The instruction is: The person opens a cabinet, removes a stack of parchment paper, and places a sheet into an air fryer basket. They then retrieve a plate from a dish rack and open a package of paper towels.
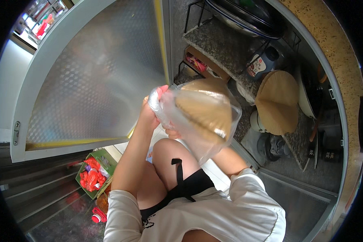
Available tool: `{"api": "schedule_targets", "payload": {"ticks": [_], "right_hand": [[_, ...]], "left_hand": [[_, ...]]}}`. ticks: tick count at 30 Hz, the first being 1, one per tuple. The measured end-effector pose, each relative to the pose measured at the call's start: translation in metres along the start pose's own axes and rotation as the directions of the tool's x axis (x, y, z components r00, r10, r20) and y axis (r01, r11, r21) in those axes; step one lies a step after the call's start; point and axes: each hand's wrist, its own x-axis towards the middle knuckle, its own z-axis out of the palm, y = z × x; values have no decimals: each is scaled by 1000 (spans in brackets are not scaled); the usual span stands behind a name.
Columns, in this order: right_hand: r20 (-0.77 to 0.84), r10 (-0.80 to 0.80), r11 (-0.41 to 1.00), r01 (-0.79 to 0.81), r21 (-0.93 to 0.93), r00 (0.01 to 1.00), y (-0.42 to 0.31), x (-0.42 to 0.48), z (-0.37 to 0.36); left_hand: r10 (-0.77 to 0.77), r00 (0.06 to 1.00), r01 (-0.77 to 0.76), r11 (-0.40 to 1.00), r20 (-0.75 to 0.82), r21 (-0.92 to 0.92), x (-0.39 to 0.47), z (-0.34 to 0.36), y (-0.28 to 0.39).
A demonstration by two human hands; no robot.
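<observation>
My left hand (152, 110) grips the bunched mouth of a transparent plastic bag (199, 148) above my knees. Inside the bag is a stack of brown, pleated, round paper liners (205, 115). My right hand (173, 133) is at the lower side of the same bag and seems to hold its edge; the bag hides part of this hand. A similar stack of brown paper liners (276, 103) leans on the shelf inside the open cabinet, to the right of the bag.
The frosted cabinet door (103, 81) stands open at left. In the cabinet are metal basins (236, 21), a dark labelled bottle (261, 63), a cardboard box (211, 65) and a pan (307, 93). A green box (107, 160) of red plastic bags and a red-capped bottle (101, 208) stand at lower left.
</observation>
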Motion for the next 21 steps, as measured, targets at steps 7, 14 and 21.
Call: {"api": "schedule_targets", "payload": {"ticks": [7,14,21], "right_hand": [[-184,-254,607,8,-795,950,-89,-12,45],[403,-130,-822,129,-555,906,-104,7,109],[-92,-131,-727,-159,-668,987,-121,7,109]], "left_hand": [[-68,881,-22,983,467,185,35,-8,21],[-330,646,-342,681,688,647,34,27,79],[-232,674,-735,-111,702,669,11,51,49]]}}
